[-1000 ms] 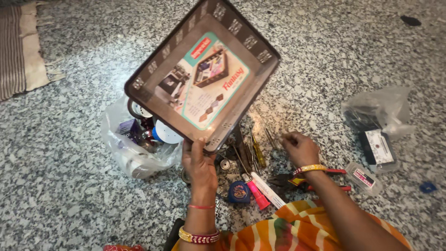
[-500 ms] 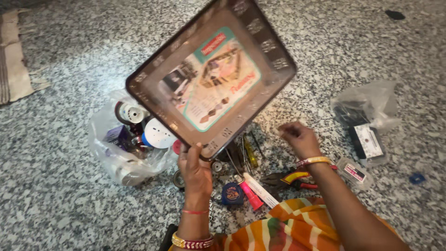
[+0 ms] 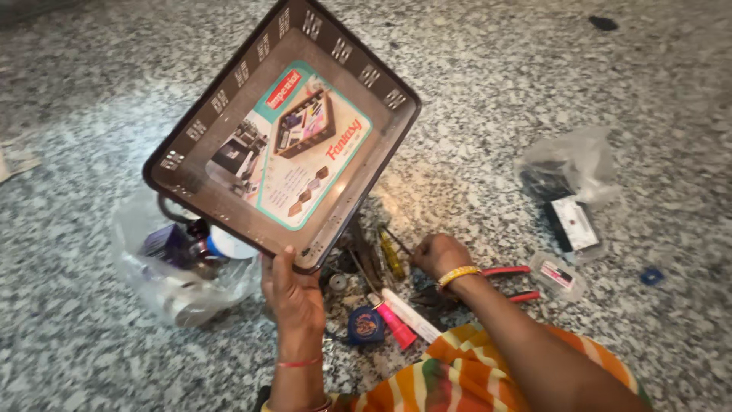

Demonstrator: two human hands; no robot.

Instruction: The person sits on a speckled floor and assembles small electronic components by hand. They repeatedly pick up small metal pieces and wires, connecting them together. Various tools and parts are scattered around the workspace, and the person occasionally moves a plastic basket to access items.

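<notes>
Floor (image 3: 534,91): speckled grey stone, carrying everything below. Tray (image 3: 282,130): brown plastic, rectangular, slotted rim, printed paper label inside; lifted clear of the floor, tilted with its open face toward the camera, empty but for the label. Judged state of work: tray emptied and raised, its tools lying loose on the floor beneath, none gathered or sorted. Clear bag (image 3: 183,267): left of the tray's lower edge, holding bottles and a white cap. Second clear bag (image 3: 568,172): well apart at right, with dark items and a small packet. Left hand (image 3: 293,294): forearm upright, thumb over the tray's lower corner, grip closed on the rim. Right hand (image 3: 438,255): lowered to the tool heap, fingers curled, wrist bent down; whether it holds anything cannot be told. Red-handled pliers (image 3: 511,282): just beside the right wrist. Pink marker (image 3: 396,324). Blue tape measure (image 3: 366,324). Yellow-handled screwdriver (image 3: 391,255).
</notes>
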